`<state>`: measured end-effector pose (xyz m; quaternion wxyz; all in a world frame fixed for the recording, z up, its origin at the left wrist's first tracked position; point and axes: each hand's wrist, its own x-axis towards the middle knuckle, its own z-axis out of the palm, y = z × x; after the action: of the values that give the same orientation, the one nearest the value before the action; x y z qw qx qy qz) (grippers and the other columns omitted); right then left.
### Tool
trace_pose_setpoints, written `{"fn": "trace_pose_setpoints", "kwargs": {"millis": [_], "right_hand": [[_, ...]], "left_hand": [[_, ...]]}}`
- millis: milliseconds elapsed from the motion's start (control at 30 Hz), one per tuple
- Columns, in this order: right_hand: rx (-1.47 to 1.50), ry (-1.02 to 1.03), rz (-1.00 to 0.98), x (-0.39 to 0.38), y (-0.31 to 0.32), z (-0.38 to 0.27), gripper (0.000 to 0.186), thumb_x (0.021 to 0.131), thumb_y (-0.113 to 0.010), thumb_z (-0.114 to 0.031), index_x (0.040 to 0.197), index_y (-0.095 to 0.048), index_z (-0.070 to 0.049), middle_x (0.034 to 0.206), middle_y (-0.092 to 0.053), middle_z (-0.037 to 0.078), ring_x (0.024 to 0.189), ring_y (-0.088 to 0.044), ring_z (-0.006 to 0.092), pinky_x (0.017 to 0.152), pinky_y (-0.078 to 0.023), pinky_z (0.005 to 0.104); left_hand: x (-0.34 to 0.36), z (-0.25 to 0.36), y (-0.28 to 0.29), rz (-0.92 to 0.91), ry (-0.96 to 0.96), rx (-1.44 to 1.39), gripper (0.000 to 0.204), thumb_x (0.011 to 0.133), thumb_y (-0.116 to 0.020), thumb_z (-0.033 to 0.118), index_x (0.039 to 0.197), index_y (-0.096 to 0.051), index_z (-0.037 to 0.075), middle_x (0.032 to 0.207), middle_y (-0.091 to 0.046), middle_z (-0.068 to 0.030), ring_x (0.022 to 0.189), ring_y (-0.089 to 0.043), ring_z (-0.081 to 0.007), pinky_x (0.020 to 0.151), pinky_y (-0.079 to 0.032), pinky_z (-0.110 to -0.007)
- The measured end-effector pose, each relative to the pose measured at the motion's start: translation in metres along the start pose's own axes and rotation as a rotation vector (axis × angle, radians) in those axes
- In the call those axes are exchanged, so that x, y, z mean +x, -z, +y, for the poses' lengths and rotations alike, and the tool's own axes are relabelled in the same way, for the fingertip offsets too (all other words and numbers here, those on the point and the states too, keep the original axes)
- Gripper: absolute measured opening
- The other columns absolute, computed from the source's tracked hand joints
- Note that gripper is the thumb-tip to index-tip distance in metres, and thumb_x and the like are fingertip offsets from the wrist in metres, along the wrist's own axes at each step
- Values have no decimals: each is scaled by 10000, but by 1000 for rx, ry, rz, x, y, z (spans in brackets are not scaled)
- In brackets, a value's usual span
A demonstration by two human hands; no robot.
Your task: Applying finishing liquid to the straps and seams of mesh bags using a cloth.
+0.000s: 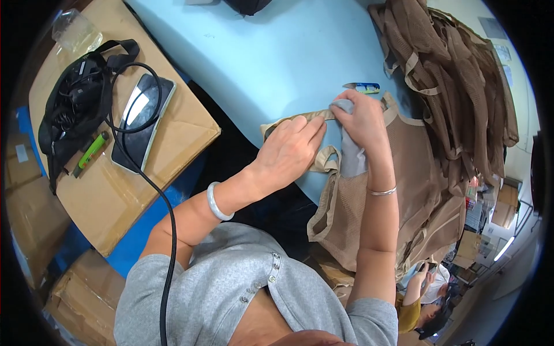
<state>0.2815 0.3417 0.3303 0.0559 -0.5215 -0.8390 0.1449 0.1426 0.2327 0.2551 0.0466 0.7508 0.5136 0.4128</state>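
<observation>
A brown mesh piece [410,155] with beige binding lies over the right part of the pale blue table, draping down its near edge. My left hand [291,149] closes on the beige binding strip [283,122] along its far edge, fingers together; the thumb is hidden. Just right of it, my right hand [362,121] pinches a bunched light grey cloth [350,150] between thumb and fingers, against the end of that strip. A beige loop [327,161] stands up between the hands. Small thread snips [365,88] with a blue and green handle lie just beyond my right hand.
A large pile of brown mesh pieces [450,86] stands at the far right of the blue table [242,63]. On a cardboard box [184,127] at left lie a phone [144,121], black pouch [75,98], green marker [91,153] and clear container [77,33]. A black cable [172,242] crosses my left arm. Another person [424,294] is at lower right.
</observation>
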Motion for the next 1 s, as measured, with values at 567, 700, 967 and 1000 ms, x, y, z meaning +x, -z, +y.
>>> {"fn": "trace_pose_setpoints", "kwargs": {"millis": [567, 700, 967, 1000], "right_hand": [[45, -25, -34, 2, -1, -2, 218, 782, -712, -191, 905, -682, -14, 780, -675, 175, 746, -660, 322, 685, -501, 378], [67, -13, -88, 0, -1, -12, 214, 779, -711, -186, 908, -692, -16, 790, -674, 202, 783, -654, 361, 712, -509, 420], [37, 9, -47, 2, -2, -1, 241, 782, -714, -216, 909, -685, -13, 790, -678, 179, 758, -662, 329, 693, -505, 383], [15, -15, -10, 2, -2, 2, 240, 780, -715, -215, 908, -685, -14, 793, -679, 180, 761, -662, 329, 694, -505, 381]], "left_hand": [[1, -1, 0, 7, -6, -8, 336, 762, -669, 52, 1083, -652, -45, 1125, -613, -70, 783, -526, -196, 719, -490, -314], [1, -2, -1, 13, -1, -20, 338, 759, -671, 48, 1084, -652, -44, 1136, -612, -71, 785, -525, -196, 720, -490, -316], [-1, 0, 0, 16, 4, -19, 334, 760, -674, 46, 1082, -657, -41, 1138, -615, -71, 788, -525, -195, 728, -497, -307], [-1, 1, 0, 16, 6, -18, 334, 760, -674, 46, 1082, -657, -41, 1138, -615, -71, 788, -525, -195, 728, -497, -307]]}}
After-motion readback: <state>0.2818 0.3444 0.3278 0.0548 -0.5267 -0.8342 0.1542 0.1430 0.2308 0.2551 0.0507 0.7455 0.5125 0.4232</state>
